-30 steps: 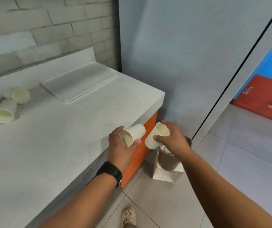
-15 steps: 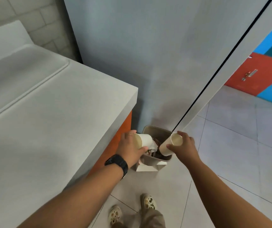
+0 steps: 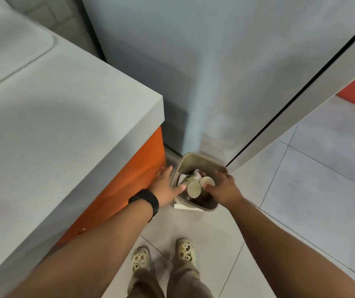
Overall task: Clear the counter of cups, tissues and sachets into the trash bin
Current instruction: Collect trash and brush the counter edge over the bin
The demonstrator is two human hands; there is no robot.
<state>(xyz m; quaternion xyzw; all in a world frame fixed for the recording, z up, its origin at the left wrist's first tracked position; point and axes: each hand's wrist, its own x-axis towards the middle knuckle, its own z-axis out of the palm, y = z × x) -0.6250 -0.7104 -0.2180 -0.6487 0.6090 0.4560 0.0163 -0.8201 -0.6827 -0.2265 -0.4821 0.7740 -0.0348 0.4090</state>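
Step in hand: dropping cups. Left hand (image 3: 165, 188) and right hand (image 3: 222, 188) over trash bin (image 3: 202, 161), grip released, fingers spread. Two paper cups (image 3: 194, 189) lie inside bin, on other trash. Next: turn back to surface (image 3: 64, 117) for remaining items.

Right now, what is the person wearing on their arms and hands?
Both arms are bare, with no sleeves showing and no gloves. The left hand has a black watch with a wide black band strapped round its wrist. The right hand has nothing on its wrist. No ring can be made out for sure on the fingers.
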